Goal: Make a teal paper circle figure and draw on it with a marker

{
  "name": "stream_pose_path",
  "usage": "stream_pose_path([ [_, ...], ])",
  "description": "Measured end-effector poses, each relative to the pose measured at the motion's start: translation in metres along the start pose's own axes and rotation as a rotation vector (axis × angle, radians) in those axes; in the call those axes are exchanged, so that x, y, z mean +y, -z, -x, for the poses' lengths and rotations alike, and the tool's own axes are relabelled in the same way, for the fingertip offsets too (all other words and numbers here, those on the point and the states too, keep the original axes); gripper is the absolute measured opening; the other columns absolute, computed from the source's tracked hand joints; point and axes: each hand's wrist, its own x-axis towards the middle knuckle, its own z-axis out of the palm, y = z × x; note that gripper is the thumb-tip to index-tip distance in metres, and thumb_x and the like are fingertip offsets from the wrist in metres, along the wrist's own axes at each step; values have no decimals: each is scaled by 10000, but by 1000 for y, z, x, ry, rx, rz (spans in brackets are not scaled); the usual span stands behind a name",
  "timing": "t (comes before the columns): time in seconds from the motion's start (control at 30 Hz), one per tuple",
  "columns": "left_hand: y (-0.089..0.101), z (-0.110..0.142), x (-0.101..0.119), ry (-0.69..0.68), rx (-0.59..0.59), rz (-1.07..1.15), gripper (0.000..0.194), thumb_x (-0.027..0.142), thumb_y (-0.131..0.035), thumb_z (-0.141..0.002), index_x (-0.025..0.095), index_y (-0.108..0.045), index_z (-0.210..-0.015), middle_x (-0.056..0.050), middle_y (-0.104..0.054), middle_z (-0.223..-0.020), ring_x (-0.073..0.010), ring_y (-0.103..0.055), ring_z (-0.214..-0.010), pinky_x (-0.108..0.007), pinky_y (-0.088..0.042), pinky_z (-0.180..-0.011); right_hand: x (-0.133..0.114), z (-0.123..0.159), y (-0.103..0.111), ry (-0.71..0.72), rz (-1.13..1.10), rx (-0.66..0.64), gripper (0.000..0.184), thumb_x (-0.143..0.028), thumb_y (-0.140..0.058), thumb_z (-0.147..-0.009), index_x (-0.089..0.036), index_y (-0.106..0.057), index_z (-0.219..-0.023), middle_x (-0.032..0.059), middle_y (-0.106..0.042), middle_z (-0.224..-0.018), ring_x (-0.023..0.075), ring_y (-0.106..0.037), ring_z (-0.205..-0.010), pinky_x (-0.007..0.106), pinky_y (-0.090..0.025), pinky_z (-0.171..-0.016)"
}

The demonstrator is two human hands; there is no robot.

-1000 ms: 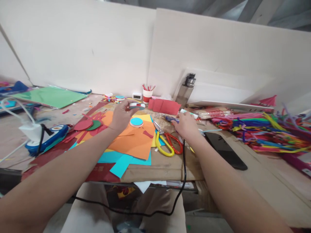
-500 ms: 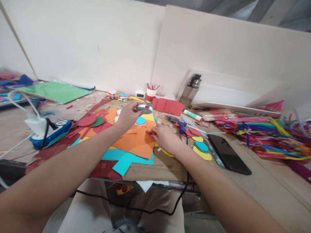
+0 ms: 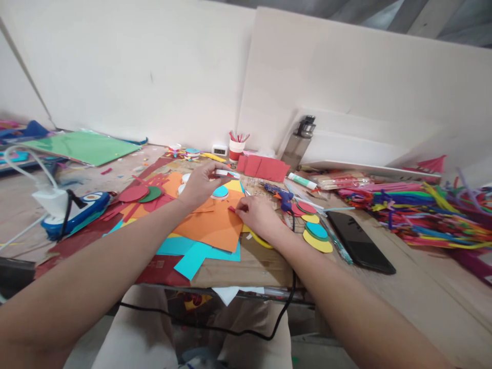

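Note:
My left hand (image 3: 202,180) is closed on a short round white paper piece (image 3: 226,173) with a bit of red on its side, held above the papers. My right hand (image 3: 257,211) has its fingers pinched at the right edge of the orange paper (image 3: 215,225), with a small red paper strip (image 3: 231,209) at the fingertips. Between the hands, a blue-topped round paper piece (image 3: 220,191) rests on the orange sheet. Yellow scissor handles (image 3: 262,241) show partly beneath my right hand, the rest hidden. A blue glue gun (image 3: 283,198) lies just beyond it.
Paper circles (image 3: 317,240) and a black phone (image 3: 359,241) lie to the right, with many pipe cleaners (image 3: 415,205) beyond. A glue stick (image 3: 302,181), bottle (image 3: 296,146) and paper cup (image 3: 237,148) are at the back. A power strip (image 3: 82,210) sits left; a black cable (image 3: 230,338) hangs in front.
My right hand has moved left from the glue gun and glue stick to the small red strip, which it now pinches. My left hand keeps holding the round paper piece, tilted slightly differently.

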Motion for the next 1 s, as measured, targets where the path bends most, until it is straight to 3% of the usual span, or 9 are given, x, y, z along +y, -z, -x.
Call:
stream_pose_path([
  [0.17,1,1,3,1,-10,-10,225,291,-750,-735,196,-700,-933,-64,-705,-961,-186,-683,-877,-350,-575,-814,-4,1,-1,-45,8,22,153,-159,-545,-817,-178,-688,-768,73,-718,-850,172,-616,-778,264,-391,-669],
  [0.3,1,1,4,12,-17,13,242,297,-763,-722,189,-696,-928,-62,-710,-960,-187,-679,-884,-345,-564,-822,-4,0,1,-61,2,152,166,-162,-506,-850,-164,-666,-809,95,-695,-915,183,-600,-871,268,-389,-716],
  [0.43,2,1,8,11,-42,49,255,311,-747,-739,178,-678,-945,-71,-710,-1002,-197,-670,-942,-356,-543,-855,3,0,5,-68,-152,238,158,-176,-471,-884,-182,-622,-835,57,-683,-801,162,-576,-714,269,-357,-630],
  [0.57,5,3,11,-102,-78,1,213,279,-722,-763,174,-663,-938,-87,-702,-1056,-216,-642,-1028,-379,-512,-899,14,2,12,-14,-335,331,113,-166,-504,-855,-185,-598,-794,29,-657,-755,150,-561,-683,262,-374,-629],
  [0.77,3,7,15,-242,-194,-29,153,199,-706,-777,188,-665,-924,-102,-690,-1083,-225,-628,-1081,-418,-464,-982,23,9,28,-55,-503,535,36,-194,-579,-791,-185,-612,-780,-5,-622,-709,128,-532,-630,254,-397,-596],
  [0.9,0,9,19,-246,-222,-29,146,190,-716,-767,189,-670,-905,-100,-696,-1059,-223,-635,-1080,-409,-480,-965,18,14,36,51,-567,670,25,-206,-604,-801,-183,-613,-798,7,-622,-768,124,-544,-658,258,-436,-615],
  [1.0,-1,8,21,-248,-243,-49,143,201,-729,-759,188,-675,-891,-97,-704,-1043,-219,-648,-1052,-407,-489,-957,13,17,37,168,-552,690,17,-194,-603,-827,-191,-620,-822,28,-644,-854,144,-585,-766,284,-477,-699],
])
